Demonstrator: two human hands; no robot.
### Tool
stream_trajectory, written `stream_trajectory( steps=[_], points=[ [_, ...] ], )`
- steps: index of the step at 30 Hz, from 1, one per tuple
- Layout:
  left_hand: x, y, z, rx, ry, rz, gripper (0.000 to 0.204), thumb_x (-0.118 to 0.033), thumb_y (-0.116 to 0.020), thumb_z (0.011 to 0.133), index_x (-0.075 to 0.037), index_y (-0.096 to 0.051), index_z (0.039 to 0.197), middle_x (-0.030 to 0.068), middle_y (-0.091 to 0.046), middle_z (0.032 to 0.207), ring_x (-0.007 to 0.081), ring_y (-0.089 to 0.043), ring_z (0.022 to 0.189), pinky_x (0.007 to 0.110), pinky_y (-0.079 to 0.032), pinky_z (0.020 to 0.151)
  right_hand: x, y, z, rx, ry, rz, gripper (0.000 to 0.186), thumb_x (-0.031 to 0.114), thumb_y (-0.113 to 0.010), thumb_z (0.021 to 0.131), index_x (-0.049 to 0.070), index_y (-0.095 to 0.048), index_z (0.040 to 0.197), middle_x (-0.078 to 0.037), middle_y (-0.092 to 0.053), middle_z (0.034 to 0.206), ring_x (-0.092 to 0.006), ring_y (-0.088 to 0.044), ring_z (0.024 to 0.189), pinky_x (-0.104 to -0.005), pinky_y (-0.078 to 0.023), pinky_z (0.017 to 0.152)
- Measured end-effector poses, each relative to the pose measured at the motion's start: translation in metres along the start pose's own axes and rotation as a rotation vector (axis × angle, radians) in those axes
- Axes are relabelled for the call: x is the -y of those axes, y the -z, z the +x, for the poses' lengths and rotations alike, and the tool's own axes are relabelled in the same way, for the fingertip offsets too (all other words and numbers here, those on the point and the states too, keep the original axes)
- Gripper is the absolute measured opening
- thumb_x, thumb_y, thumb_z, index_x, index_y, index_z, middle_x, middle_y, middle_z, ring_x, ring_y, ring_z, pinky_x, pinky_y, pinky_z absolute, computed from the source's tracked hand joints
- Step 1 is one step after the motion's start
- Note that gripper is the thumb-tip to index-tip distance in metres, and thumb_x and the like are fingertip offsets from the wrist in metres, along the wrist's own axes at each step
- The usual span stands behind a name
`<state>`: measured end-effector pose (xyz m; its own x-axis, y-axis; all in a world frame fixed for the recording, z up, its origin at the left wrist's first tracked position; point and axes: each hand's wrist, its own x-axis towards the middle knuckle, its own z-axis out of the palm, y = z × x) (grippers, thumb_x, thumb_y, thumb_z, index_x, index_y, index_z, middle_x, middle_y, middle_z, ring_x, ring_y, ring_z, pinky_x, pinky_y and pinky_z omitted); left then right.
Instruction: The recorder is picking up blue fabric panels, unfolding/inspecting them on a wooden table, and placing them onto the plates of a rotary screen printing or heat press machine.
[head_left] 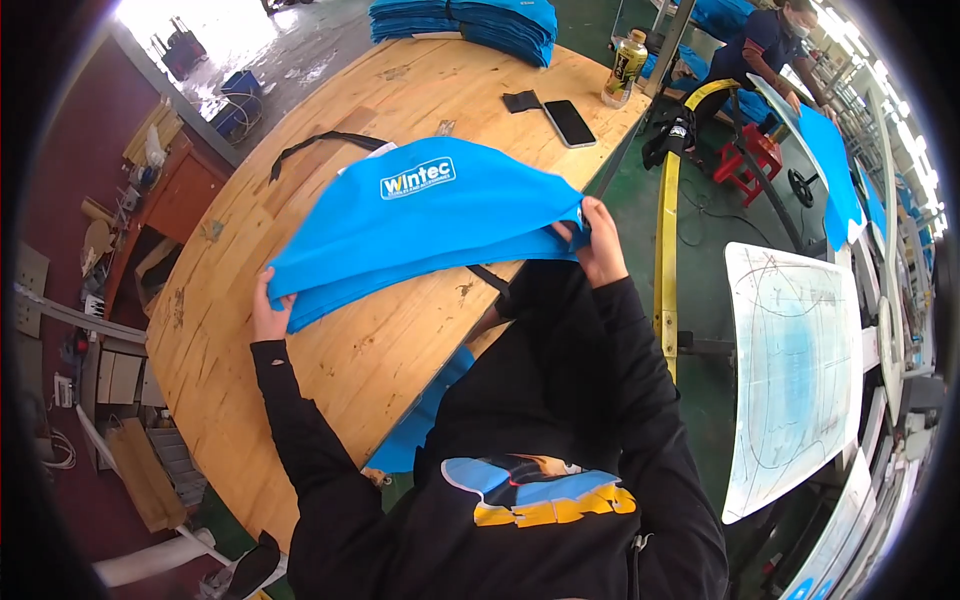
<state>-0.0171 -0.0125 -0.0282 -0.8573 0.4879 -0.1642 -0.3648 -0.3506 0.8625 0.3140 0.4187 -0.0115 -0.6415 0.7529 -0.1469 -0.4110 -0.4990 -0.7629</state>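
A curved stack of bright blue fabric pieces [420,225] with a white printed logo spans the space between my hands, over the near part of the wooden table [330,370]. My left hand [270,308] is closed on its left corner, the thumb at the near edge. At the right corner, my right hand [603,245] grips the fabric, with some fingers hidden behind or inside the fold. The layers gape slightly along the near edge. A black strap [325,140] lies on the table beyond the fabric, and a dark strip [490,280] shows below it.
A tied pile of blue fabric [465,25] lies at the table's far edge. Far right on the table are a phone [570,123], a small dark pouch [521,101] and a drink bottle [625,70]. A yellow metal frame [667,250] and printing boards [795,375] stand to the right; a co-worker [765,50] is beyond.
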Motion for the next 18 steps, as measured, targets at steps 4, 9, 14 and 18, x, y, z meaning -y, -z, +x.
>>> stream_trajectory(
  steps=[4, 9, 14, 18],
  points=[
    [0.004, -0.009, -0.017, -0.041, 0.095, 0.132, 0.025, -0.026, -0.066, 0.089, -0.008, -0.054, 0.103, 0.0017, -0.057, 0.089, 0.0103, -0.056, 0.075, 0.025, -0.045, 0.06, -0.015, 0.014, -0.007, -0.05, -0.029, -0.009, 0.018, 0.019, -0.046, 0.102, 0.001, -0.047, 0.102, -0.011, -0.055, 0.102, -0.0252, -0.062, 0.099, -0.0445, -0.059, 0.087],
    [-0.009, -0.013, -0.025, -0.049, 0.012, 0.341, 0.024, -0.026, -0.062, 0.092, -0.005, -0.055, 0.101, 0.0037, -0.058, 0.082, 0.0117, -0.057, 0.067, 0.025, -0.045, 0.053, -0.012, 0.019, 0.001, -0.04, 0.025, -0.122, 0.014, 0.018, -0.051, 0.1, 0.005, -0.051, 0.103, -0.008, -0.058, 0.101, -0.016, -0.06, 0.091, -0.0361, -0.058, 0.08],
    [-0.02, -0.023, -0.028, 0.065, 0.044, 0.599, 0.021, -0.027, -0.061, 0.095, -0.007, -0.054, 0.099, -0.0016, -0.054, 0.076, 0.0064, -0.05, 0.058, 0.019, -0.038, 0.049, 0.001, 0.041, 0.017, 0.021, 0.24, -0.427, 0.013, 0.003, -0.062, 0.091, 0.007, -0.054, 0.1, 0.001, -0.06, 0.086, -0.0061, -0.056, 0.077, -0.0221, -0.049, 0.059],
    [-0.026, -0.003, -0.04, 0.012, 0.027, 0.75, 0.018, -0.026, -0.062, 0.095, -0.009, -0.056, 0.1, -0.0033, -0.053, 0.074, 0.0038, -0.049, 0.056, 0.017, -0.034, 0.046, 0.013, 0.036, 0.005, -0.006, 0.197, -0.563, 0.014, 0.001, -0.063, 0.089, 0.005, -0.056, 0.1, -0.001, -0.063, 0.086, -0.0086, -0.06, 0.074, -0.0237, -0.049, 0.066]
  ],
)
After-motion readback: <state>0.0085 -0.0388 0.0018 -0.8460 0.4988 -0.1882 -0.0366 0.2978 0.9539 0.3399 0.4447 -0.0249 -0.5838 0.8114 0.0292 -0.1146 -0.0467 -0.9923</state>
